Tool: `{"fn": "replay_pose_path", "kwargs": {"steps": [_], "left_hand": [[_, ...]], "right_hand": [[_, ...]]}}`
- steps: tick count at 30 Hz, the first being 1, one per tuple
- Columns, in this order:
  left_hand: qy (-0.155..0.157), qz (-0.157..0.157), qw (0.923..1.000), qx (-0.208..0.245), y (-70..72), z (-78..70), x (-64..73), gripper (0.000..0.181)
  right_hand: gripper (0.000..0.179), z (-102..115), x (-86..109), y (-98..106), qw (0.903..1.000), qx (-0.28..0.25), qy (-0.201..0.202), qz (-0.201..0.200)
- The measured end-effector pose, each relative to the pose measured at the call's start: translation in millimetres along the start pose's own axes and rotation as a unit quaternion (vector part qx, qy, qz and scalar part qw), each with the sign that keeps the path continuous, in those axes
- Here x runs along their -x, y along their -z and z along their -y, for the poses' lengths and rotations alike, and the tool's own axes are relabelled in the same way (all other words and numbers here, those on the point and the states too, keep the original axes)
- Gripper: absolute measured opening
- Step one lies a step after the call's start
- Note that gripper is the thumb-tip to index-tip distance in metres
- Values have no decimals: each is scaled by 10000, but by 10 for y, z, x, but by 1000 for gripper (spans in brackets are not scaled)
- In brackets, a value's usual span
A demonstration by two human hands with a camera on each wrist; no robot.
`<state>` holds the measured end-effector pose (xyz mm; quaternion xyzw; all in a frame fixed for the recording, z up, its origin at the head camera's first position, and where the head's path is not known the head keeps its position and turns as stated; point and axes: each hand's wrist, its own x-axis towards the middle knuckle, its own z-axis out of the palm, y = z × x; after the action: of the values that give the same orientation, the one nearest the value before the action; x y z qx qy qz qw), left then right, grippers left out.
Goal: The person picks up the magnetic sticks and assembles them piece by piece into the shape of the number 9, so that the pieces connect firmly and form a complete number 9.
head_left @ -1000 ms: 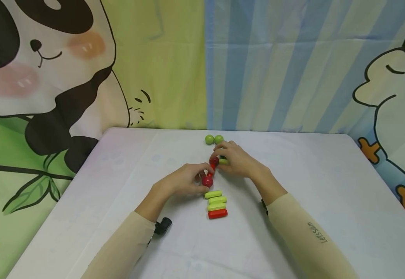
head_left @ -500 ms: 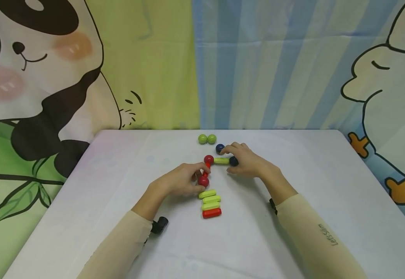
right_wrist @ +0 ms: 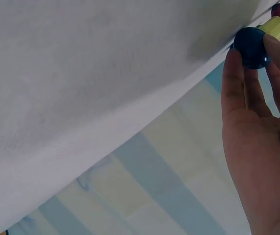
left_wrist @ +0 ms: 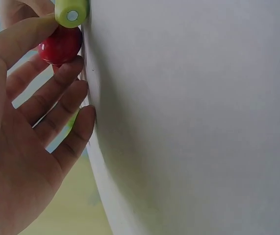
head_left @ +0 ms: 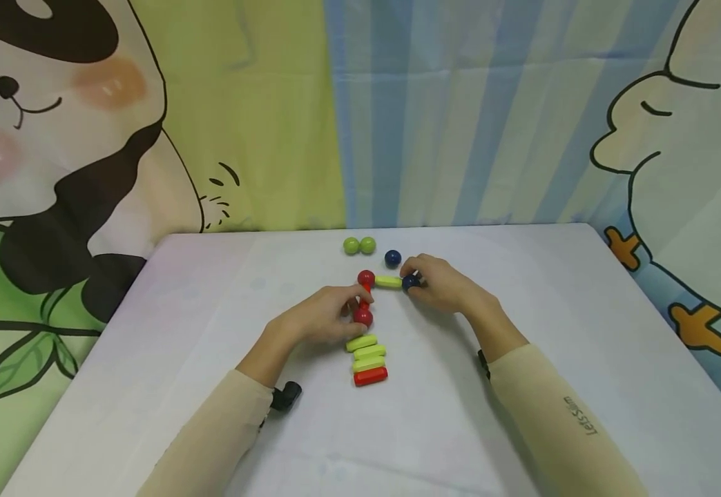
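My left hand grips the near red ball between thumb and fingers; the ball shows closely in the left wrist view. A red stick, partly behind my fingers, runs from it to a far red ball. From that far ball a yellow-green stick extends right to a dark blue ball. My right hand pinches this blue ball, thumb on one side and fingertips on the other, as the right wrist view shows.
Behind the joined pieces lie a loose dark blue ball and two green balls, left and right. Several yellow-green sticks and a red stick lie in a row nearer me on the white table.
My right hand has moved right from beside the far red ball to the blue ball at the stick's end, uncovering the stick and the loose blue ball. My left hand keeps its grip.
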<state>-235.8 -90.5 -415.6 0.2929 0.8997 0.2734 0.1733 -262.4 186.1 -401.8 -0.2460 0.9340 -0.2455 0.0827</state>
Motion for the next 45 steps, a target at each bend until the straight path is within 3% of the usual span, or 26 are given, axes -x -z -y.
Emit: {"fn": "replay_pose_path", "kwargs": {"steps": [5,11,15,30,38,45], "left_hand": [[-119,-26,9999,45,13,9,1,39],[-84,16,9999,112,16,34,6,31],[-99,45,9998,148,13,45,11,29],[-104,-10,9998,156,-3,47,14,39],[67,-90,9998,177,-1,57,48,50],[130,-15,9998,164,-22,49,49,49]], "right_hand": [[29,5,-35,7,9999,-76,-127,-41],[29,-13,-62,-11,9998,28,104,-165],[31,-33,-77,-19,9998,-46,-62,-188],[33,-39,-96,-34,9991,-218,-193,-297],[34,13,-114,-51,9989,-287,-259,-271],[35,6,-56,-34,9985,-233,-379,-314]]}}
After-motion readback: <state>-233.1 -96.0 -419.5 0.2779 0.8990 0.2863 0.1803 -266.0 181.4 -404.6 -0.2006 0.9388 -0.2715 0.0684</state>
